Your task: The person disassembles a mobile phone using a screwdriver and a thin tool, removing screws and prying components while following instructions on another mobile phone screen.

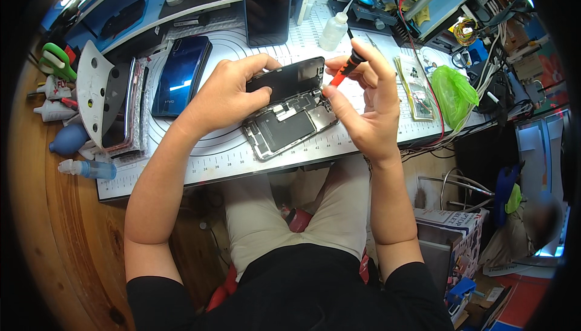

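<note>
Black phone screen (293, 81) is grasped by the left grip (227, 92), red screwdriver (347, 69) by the right grip (370, 107), near the table's front edge (212, 172).

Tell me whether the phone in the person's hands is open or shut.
The phone is open: the left hand holds its screen raised, exposing internal parts underneath.
</note>
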Demonstrator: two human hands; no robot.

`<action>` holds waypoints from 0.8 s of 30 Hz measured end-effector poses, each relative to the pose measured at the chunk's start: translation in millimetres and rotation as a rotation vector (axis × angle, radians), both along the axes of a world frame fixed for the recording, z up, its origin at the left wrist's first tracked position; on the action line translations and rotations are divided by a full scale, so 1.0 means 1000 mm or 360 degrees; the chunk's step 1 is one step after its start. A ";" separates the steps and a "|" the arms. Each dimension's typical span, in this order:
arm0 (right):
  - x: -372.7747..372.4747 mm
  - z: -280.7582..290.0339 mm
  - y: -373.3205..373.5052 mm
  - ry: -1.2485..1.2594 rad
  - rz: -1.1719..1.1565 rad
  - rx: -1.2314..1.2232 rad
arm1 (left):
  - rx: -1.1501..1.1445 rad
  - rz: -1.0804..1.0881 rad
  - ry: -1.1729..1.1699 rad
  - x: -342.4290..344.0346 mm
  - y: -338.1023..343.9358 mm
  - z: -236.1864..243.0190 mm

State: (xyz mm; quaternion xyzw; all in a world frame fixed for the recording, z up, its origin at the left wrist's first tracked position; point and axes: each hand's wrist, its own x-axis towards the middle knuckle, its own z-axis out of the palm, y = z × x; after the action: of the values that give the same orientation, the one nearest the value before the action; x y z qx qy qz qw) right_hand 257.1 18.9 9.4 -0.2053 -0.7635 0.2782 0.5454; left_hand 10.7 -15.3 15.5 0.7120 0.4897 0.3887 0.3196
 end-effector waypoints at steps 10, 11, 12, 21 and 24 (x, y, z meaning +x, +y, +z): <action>0.005 -0.014 -0.003 -0.0174 -0.0089 0.0148 | -0.0002 -0.0021 -0.0016 -0.001 0.001 -0.004; 0.009 -0.013 -0.005 -0.0178 -0.0055 0.0056 | 0.0001 -0.0017 -0.0036 0.000 0.001 -0.003; 0.011 -0.013 -0.006 -0.0182 -0.0022 -0.0036 | 0.0010 -0.0014 -0.0031 0.000 0.001 -0.003; 0.049 -0.009 0.013 0.0253 -0.0329 -0.0485 | -0.0097 0.0002 0.0004 -0.001 -0.002 0.002; 0.058 -0.014 0.025 0.0311 -0.0286 -0.0571 | -0.0062 0.0003 -0.0003 -0.001 -0.002 0.001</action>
State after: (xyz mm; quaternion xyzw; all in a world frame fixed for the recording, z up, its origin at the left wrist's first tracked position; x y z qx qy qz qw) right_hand 314.8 43.6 -4.4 -0.3383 -0.6238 0.3784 0.5943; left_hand 9.9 -17.4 16.2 0.7048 0.4977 0.3800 0.3335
